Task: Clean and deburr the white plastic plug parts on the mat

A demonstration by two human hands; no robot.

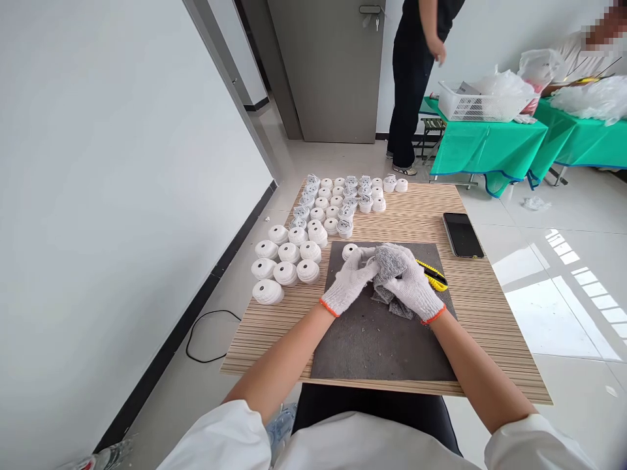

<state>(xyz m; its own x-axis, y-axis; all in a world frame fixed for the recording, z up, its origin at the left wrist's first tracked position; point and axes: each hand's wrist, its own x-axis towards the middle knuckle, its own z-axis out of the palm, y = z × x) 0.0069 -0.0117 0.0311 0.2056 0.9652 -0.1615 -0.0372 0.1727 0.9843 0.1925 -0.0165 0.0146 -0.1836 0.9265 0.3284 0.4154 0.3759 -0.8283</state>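
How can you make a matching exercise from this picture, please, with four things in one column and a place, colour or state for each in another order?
Things
1. Cloth
2. Phone
3. Basket
4. Cutter

Places, colours, states
A. White, on a table with a green cover
B. Yellow and black, beside the gloved right hand
C. Grey and bunched up, in the gloved right hand
D. Dark-screened, lying to the right of the mat

Right pairs: 1-C; 2-D; 3-A; 4-B
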